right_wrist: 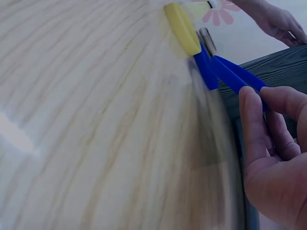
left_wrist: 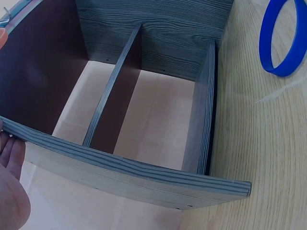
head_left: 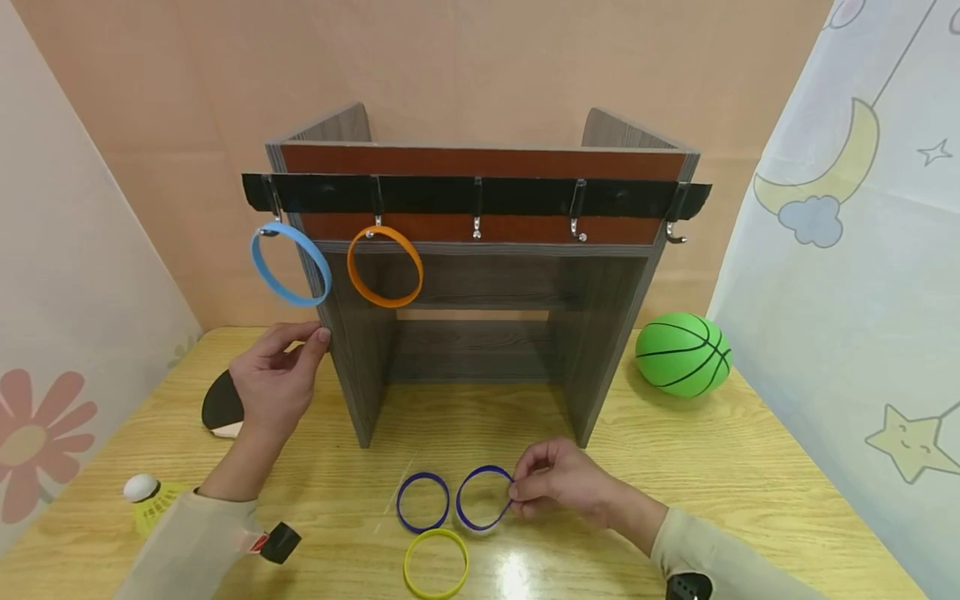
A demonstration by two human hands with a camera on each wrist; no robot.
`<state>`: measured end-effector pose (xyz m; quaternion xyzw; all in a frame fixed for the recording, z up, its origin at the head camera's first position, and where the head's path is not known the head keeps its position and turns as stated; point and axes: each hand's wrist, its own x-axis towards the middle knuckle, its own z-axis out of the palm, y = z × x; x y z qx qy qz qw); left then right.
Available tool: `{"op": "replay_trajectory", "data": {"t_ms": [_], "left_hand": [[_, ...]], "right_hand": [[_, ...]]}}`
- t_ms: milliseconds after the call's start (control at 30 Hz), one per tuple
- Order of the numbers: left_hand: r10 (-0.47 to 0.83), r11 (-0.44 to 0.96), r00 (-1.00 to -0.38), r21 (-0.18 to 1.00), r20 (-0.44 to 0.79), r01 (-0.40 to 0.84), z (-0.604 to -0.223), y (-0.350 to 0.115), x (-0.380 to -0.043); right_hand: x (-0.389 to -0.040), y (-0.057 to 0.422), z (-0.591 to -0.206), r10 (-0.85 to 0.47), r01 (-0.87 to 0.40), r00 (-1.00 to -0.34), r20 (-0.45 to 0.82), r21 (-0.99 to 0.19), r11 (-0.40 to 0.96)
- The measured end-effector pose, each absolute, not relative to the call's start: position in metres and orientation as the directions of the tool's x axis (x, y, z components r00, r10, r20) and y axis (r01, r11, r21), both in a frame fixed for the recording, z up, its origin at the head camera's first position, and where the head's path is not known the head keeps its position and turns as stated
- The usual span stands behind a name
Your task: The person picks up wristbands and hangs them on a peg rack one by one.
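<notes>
My right hand (head_left: 558,483) pinches the rim of a dark blue silicone wristband (head_left: 459,500) between thumb and fingers, low in front of the rack. In the right wrist view the same band (right_wrist: 230,74) angles away from the fingertips. My left hand (head_left: 273,375) grips the front edge of the left side panel (head_left: 348,367) of a grey wooden rack, thumb and forefinger at the edge. Another dark blue wristband (head_left: 400,504) and a yellow wristband (head_left: 466,567) lie on the table. On the rack's hooks hang a light blue wristband (head_left: 322,271) and an orange wristband (head_left: 416,267).
A black strip (head_left: 427,196) across the rack carries several hooks; a bare hook (head_left: 477,227) is at its middle. A green ball (head_left: 682,354) sits right of the rack. On the left are a black paddle (head_left: 222,404) and a yellow shuttlecock (head_left: 153,504).
</notes>
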<state>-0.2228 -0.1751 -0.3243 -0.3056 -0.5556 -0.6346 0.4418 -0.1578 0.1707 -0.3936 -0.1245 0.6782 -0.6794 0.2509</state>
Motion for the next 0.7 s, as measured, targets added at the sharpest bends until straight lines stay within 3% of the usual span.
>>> {"op": "replay_trajectory", "data": {"t_ms": [267,700], "left_hand": [[-0.225,-0.003,-0.429,0.440,0.875,0.898,-0.324,-0.176,-0.222],[-0.225,0.004,-0.431,0.443,0.874,0.896,-0.325,-0.176,-0.224]], "right_hand": [[-0.162,0.173,-0.375,-0.489,0.125,-0.868,-0.090,-0.991,-0.038],[-0.168,0.183,-0.347,-0.505,0.023,-0.839,0.204,-0.913,-0.408]]}}
